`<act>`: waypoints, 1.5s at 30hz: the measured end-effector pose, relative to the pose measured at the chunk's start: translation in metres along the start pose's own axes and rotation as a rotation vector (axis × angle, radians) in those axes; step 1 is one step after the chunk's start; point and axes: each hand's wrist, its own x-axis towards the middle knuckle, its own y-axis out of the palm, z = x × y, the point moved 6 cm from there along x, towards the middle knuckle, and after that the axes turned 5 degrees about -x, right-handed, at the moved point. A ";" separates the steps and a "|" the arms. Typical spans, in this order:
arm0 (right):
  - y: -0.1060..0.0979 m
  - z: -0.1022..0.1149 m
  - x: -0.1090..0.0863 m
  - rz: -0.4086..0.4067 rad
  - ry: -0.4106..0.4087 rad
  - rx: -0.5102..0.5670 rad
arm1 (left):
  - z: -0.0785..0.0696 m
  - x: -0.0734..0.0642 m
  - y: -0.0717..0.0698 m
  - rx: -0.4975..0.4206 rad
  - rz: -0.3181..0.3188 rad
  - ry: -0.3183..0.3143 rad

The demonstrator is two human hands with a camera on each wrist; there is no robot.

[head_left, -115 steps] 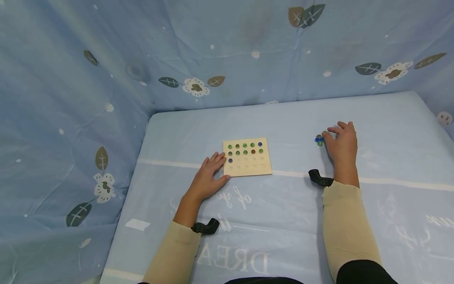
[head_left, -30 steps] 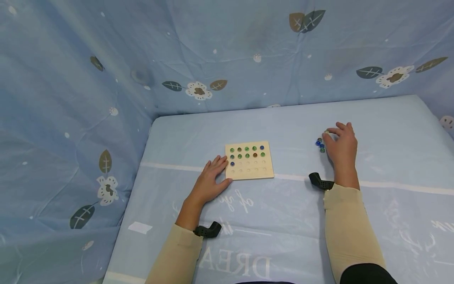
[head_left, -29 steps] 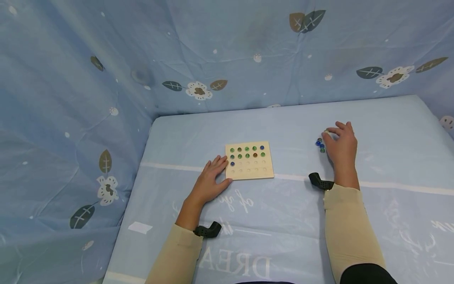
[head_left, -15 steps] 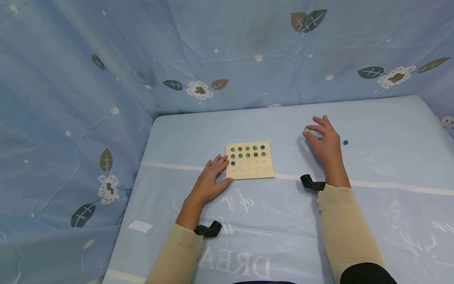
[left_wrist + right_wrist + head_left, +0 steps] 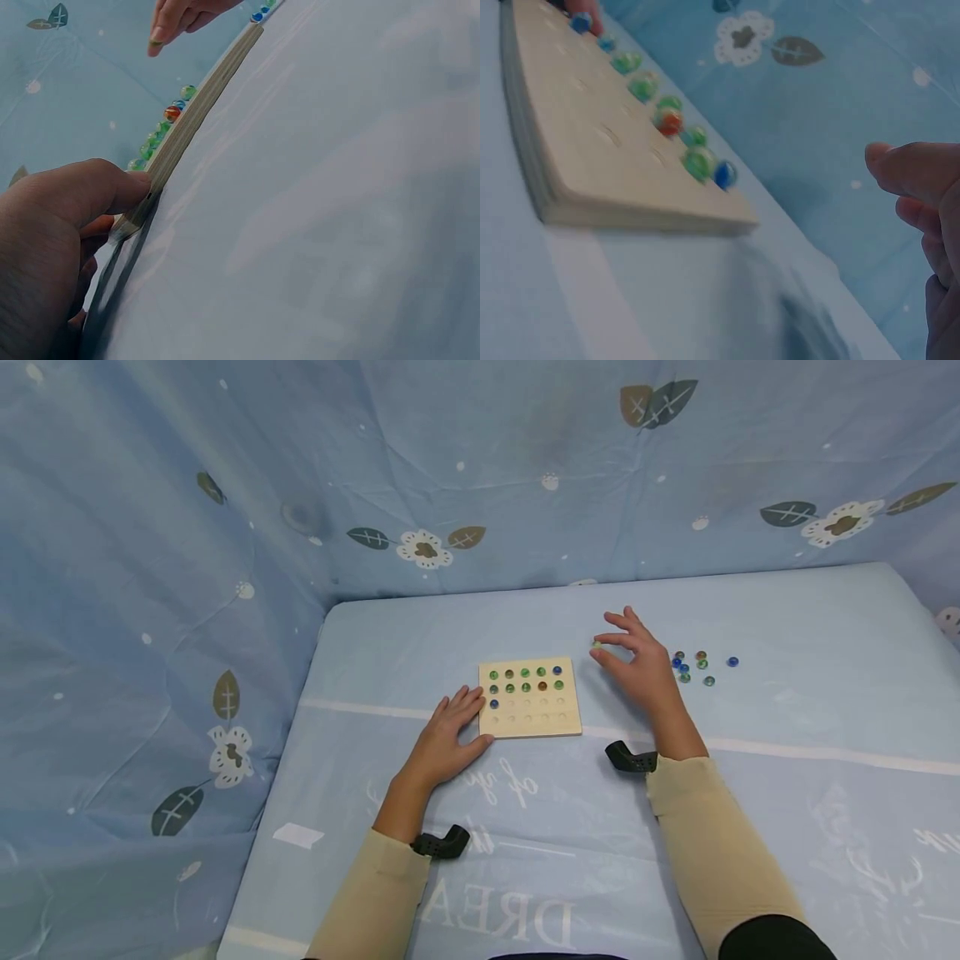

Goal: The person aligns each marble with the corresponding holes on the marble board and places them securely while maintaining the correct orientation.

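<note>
We watch the right hand [image 5: 637, 670] pinch a marble [image 5: 597, 644] off the far right corner of the board [image 5: 536, 711]; the left hand [image 5: 444, 737], fingers spread, touches its left edge. Loose marbles [image 5: 702, 664] lie right.

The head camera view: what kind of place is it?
Probably an indoor activity corner: blue leaf-patterned cloth hangs behind a pale blue cloth-covered table, where a rectangular wooden board holds round glassy green, blue and brown marbles.

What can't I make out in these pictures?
Pinched marble: right wrist view, hidden by the right hand.
Top of the board: left wrist view, seen nearly edge-on.
Left hand: right wrist view, mostly cut off by top edge.
Any pattern in loose marbles: head view, too small.
</note>
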 end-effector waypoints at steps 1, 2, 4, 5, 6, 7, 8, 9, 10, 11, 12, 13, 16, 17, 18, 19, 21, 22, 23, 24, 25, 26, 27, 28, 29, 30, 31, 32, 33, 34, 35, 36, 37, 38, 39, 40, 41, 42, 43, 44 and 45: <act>0.003 0.004 -0.001 0.012 -0.017 0.003 | 0.000 0.000 0.000 0.000 0.000 0.001; 0.006 0.008 -0.002 0.024 -0.038 0.006 | -0.001 0.000 0.000 -0.001 -0.001 0.002; 0.012 0.016 -0.004 0.045 -0.074 0.022 | -0.001 0.000 -0.001 -0.003 0.001 0.003; 0.015 0.020 -0.005 0.054 -0.089 0.030 | -0.001 0.000 -0.001 -0.006 0.001 0.003; 0.018 0.024 -0.006 0.063 -0.109 0.039 | -0.001 0.000 -0.001 -0.008 0.003 0.003; 0.021 0.027 -0.007 0.071 -0.124 0.048 | -0.001 0.000 -0.001 -0.011 0.004 0.001; 0.024 0.031 -0.008 0.078 -0.141 0.058 | -0.002 0.000 -0.001 -0.014 0.005 0.000; 0.027 0.034 -0.010 0.083 -0.157 0.070 | -0.002 0.000 -0.001 -0.016 0.006 -0.003; 0.030 0.038 -0.011 0.091 -0.170 0.073 | -0.002 0.000 -0.001 -0.015 0.006 -0.005; 0.034 0.041 -0.013 0.097 -0.184 0.076 | -0.002 0.000 -0.001 -0.013 0.006 -0.008; 0.037 0.045 -0.014 0.105 -0.195 0.076 | -0.002 0.000 -0.001 -0.010 0.006 -0.011; 0.040 0.048 -0.015 0.113 -0.203 0.078 | -0.002 0.000 -0.001 -0.008 0.007 -0.016; 0.049 0.057 -0.019 0.138 -0.229 0.069 | -0.002 0.001 -0.001 0.003 0.011 -0.025; 0.052 0.060 -0.021 0.145 -0.240 0.067 | -0.002 0.001 -0.001 0.005 0.014 -0.027; 0.055 0.064 -0.022 0.152 -0.253 0.067 | -0.002 0.001 -0.001 0.007 0.015 -0.026; 0.058 0.067 -0.024 0.160 -0.269 0.067 | -0.002 0.001 -0.001 0.008 0.016 -0.025; 0.064 0.073 -0.028 0.172 -0.304 0.063 | -0.002 0.001 -0.001 0.012 0.018 -0.022; 0.067 0.076 -0.029 0.178 -0.325 0.059 | -0.002 0.001 -0.001 0.015 0.019 -0.019; 0.071 0.078 -0.031 0.186 -0.341 0.059 | -0.002 0.001 -0.001 0.016 0.021 -0.018; 0.074 0.081 -0.033 0.193 -0.358 0.056 | -0.001 0.001 -0.001 0.017 0.023 -0.015; 0.077 0.083 -0.034 0.199 -0.374 0.053 | -0.001 0.001 -0.001 0.021 0.023 -0.013; 0.080 0.085 -0.036 0.205 -0.390 0.046 | -0.001 0.001 -0.001 0.023 0.025 -0.010; 0.083 0.087 -0.038 0.212 -0.404 0.041 | -0.001 0.001 0.000 0.022 0.027 -0.006; 0.085 0.089 -0.040 0.219 -0.418 0.036 | 0.000 0.001 0.000 0.022 0.026 -0.003; 0.088 0.091 -0.041 0.226 -0.432 0.024 | 0.000 0.000 -0.001 0.018 0.025 0.001; 0.090 0.092 -0.043 0.232 -0.446 0.007 | 0.000 0.000 -0.001 0.016 0.025 0.007; 0.092 0.093 -0.045 0.240 -0.460 -0.010 | 0.000 0.000 -0.001 0.014 0.023 0.012; 0.094 0.095 -0.046 0.247 -0.473 -0.026 | 0.000 0.000 -0.001 0.010 0.023 0.018; 0.096 0.096 -0.048 0.255 -0.487 -0.044 | 0.000 0.000 -0.001 0.006 0.021 0.025; 0.098 0.097 -0.049 0.260 -0.501 -0.058 | 0.000 0.000 -0.001 0.005 0.019 0.031; 0.099 0.097 -0.050 0.264 -0.514 -0.072 | 0.000 -0.001 -0.001 0.003 0.019 0.037; 0.101 0.098 -0.052 0.266 -0.527 -0.083 | 0.000 0.000 -0.001 0.002 0.018 0.041; 0.102 0.099 -0.052 0.266 -0.542 -0.098 | 0.000 0.000 -0.001 0.003 0.018 0.043; 0.103 0.100 -0.053 0.266 -0.556 -0.111 | 0.000 0.000 -0.001 0.004 0.018 0.043; 0.104 0.100 -0.054 0.262 -0.571 -0.128 | 0.000 0.000 -0.001 0.004 0.017 0.042; 0.105 0.101 -0.054 0.258 -0.584 -0.145 | 0.000 0.000 -0.001 0.005 0.017 0.040; 0.106 0.101 -0.055 0.255 -0.596 -0.165 | 0.000 0.000 -0.001 0.007 0.016 0.038; 0.107 0.102 -0.055 0.250 -0.608 -0.185 | 0.000 0.000 -0.001 0.009 0.016 0.036; 0.107 0.102 -0.055 0.246 -0.619 -0.200 | 0.000 0.000 -0.001 0.011 0.015 0.035; 0.108 0.102 -0.056 0.245 -0.625 -0.212 | 0.000 0.000 0.000 0.012 0.014 0.034; 0.108 0.103 -0.056 0.242 -0.633 -0.222 | 0.000 0.000 0.000 0.012 0.013 0.034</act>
